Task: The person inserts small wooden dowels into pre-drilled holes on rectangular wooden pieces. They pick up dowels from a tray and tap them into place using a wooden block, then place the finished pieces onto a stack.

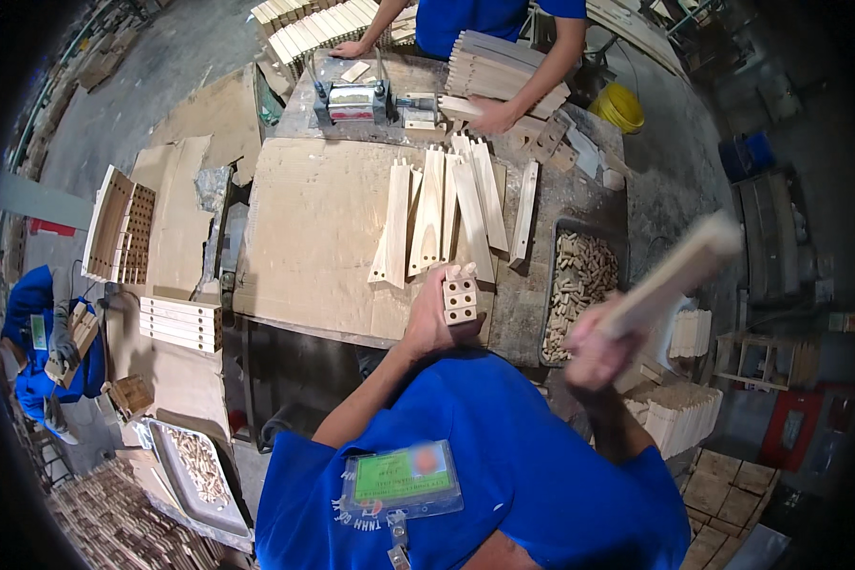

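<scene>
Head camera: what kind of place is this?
Probably a woodworking workshop. Cut wooden slats lie on a worn workbench, a tray of wooden dowels sits beside them, and more wooden pieces are stacked around.

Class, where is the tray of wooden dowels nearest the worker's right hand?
In the head view, the tray of dowels sits on the workbench's right edge, just right of the fanned wooden slats and above the right hand.

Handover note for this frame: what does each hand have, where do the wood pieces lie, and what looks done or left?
Left hand: grips a short wood block with holes in its end, over the bench.
Right hand: holds a long slat, blurred, raised beside the dowel tray.
Loose slats lie fanned on the bench.
Done: cannot tell.
Left: the fanned slats look untouched.
</scene>
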Tool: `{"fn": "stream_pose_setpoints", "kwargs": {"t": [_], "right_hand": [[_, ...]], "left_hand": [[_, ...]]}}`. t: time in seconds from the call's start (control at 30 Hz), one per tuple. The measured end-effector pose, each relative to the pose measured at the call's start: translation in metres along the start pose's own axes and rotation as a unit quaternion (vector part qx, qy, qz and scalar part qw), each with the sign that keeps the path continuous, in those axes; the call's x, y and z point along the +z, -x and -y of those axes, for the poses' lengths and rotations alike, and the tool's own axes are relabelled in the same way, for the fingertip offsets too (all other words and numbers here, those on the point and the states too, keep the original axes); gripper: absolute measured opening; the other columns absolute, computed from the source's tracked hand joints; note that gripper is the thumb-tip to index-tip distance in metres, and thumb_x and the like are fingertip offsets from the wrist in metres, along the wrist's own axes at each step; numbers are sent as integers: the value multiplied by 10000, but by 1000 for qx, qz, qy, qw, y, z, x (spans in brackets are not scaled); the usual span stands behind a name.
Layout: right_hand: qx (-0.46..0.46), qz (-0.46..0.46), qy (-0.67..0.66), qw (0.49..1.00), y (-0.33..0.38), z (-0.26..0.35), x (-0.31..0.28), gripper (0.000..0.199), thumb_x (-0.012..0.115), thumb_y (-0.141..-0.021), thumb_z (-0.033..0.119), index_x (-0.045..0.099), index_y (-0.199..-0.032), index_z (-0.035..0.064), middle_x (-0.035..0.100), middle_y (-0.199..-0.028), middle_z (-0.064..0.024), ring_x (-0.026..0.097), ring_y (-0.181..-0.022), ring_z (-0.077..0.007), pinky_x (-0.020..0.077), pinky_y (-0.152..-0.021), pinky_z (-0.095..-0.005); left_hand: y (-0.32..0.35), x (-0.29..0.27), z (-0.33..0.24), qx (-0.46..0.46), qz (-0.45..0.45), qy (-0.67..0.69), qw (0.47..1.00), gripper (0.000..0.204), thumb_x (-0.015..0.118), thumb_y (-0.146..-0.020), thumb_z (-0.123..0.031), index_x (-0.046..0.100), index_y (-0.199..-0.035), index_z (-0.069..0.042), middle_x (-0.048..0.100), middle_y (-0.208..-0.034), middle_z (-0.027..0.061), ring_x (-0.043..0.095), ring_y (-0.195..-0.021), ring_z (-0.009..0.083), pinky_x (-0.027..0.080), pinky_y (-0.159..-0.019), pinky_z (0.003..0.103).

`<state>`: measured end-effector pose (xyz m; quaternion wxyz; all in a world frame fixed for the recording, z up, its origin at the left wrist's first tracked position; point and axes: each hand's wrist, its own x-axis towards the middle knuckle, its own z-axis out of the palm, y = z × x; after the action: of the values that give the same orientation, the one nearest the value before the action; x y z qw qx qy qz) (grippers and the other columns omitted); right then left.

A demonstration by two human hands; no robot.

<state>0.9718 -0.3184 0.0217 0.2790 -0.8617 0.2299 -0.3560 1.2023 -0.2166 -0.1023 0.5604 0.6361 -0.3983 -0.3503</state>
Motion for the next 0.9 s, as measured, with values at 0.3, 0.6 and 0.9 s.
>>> {"fn": "stream_pose_setpoints", "kwargs": {"t": [0.3, 0.6, 0.9], "right_hand": [[210, 50, -137, 967, -30, -11, 43, 229, 733, -1004, 136, 629, -1182, 37, 675, -895, -43, 628, -705, -99, 510, -563, -307], [275, 25, -268, 923, -18, -49, 114, 235, 755, -995, 118, 663, -1157, -25, 726, -1043, -88, 684, -943, -131, 582, -844, -314], [240, -26, -170, 955, -80, -59, 141, 189, 723, -1019, 89, 621, -1158, 14, 702, -966, -53, 639, -770, -93, 554, -693, -295]], "left_hand": [[7, 1, 16, 48, 75, 48, 995, 813, 920, -744, -214, 527, -1440, -66, 648, -1217, 162, 667, -1093, 290, 539, -962, 401], [15, -1, 2, 68, -15, -39, 997, 815, 883, -786, -135, 513, -1506, -37, 668, -1322, 206, 686, -1198, 367, 556, -1017, 425], [16, -1, 17, 8, -169, 73, 983, 560, 809, -839, -3, 593, -1356, -16, 717, -1107, 57, 693, -968, 115, 584, -850, 291]]}}
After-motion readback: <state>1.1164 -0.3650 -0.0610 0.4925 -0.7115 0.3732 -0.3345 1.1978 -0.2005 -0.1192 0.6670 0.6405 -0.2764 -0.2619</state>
